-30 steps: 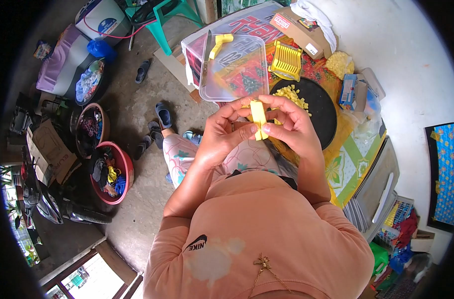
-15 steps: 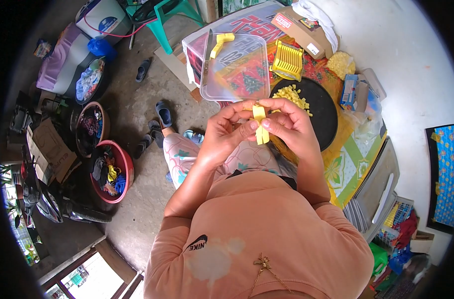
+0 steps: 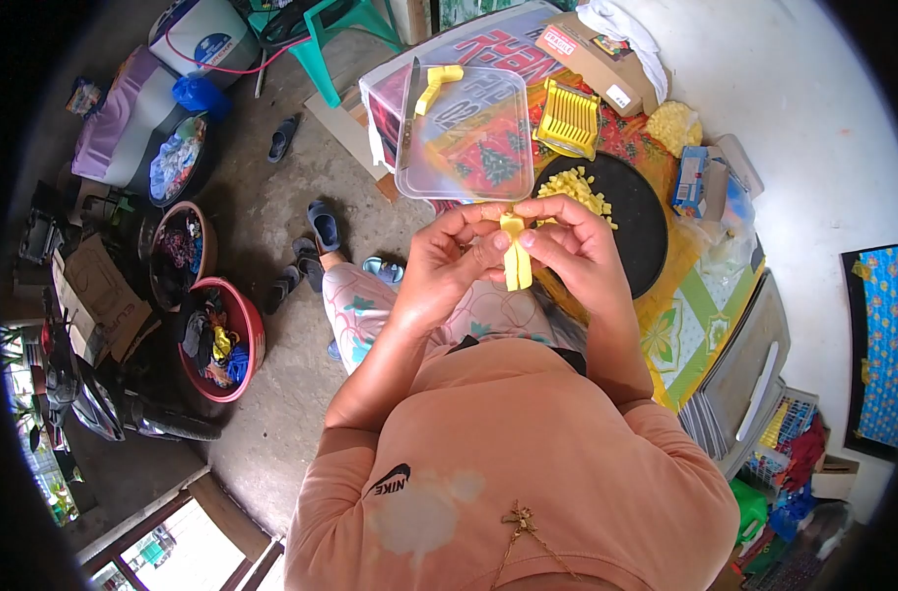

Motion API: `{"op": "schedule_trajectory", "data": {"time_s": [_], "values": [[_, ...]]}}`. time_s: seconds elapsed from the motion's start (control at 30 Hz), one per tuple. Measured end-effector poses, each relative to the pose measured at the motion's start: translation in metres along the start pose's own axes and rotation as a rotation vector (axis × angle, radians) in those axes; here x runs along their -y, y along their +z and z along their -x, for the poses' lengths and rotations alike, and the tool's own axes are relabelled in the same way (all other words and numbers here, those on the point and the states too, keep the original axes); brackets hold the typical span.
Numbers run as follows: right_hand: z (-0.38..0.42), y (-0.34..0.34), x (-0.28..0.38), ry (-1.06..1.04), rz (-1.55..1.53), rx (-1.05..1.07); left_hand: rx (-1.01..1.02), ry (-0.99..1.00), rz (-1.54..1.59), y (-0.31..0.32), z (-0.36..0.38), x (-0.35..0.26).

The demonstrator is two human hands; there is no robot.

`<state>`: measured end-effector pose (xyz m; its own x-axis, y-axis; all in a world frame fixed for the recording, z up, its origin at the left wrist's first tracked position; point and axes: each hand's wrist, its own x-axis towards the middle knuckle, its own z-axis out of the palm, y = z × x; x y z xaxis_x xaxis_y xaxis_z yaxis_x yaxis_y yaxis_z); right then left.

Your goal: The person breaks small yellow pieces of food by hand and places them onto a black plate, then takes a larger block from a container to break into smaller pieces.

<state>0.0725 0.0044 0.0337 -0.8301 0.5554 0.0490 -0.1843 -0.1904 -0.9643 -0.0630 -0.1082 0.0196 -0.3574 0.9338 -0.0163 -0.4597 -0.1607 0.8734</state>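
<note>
Between both hands, above my lap, a soft-looking yellow strip [image 3: 518,270] hangs with its lower part showing two side-by-side lengths. My left hand [image 3: 451,254] pinches it from the left, thumb and fingertips at its upper part. From the right my right hand [image 3: 581,248] grips the same upper part. Beyond my right hand, small yellow cubes [image 3: 580,185] are heaped on a round black tray [image 3: 646,227]. A clear plastic tray [image 3: 473,167] lies past my left hand, with a knife [image 3: 411,94] and a bent yellow piece [image 3: 437,87] on it.
A yellow slotted slicer [image 3: 568,120] stands behind the black tray. Farther back are a cardboard box [image 3: 606,69], a bag of yellow bits [image 3: 674,128] and a blue box [image 3: 692,180]. Laundry basins [image 3: 255,330] and slippers [image 3: 325,227] are on the floor at left.
The yellow strip has shifted slightly downward between my fingers, and its two lower lengths now show more plainly. Both hands stay in nearly the same place.
</note>
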Motion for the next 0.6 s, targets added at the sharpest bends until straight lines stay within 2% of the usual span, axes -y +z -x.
{"op": "schedule_trajectory", "data": {"time_s": [0.6], "values": [[0.0004, 0.0005, -0.002, 0.004, 0.002, -0.019, -0.01, -0.035, 0.004, -0.0029, -0.0018, 0.0035]]}}
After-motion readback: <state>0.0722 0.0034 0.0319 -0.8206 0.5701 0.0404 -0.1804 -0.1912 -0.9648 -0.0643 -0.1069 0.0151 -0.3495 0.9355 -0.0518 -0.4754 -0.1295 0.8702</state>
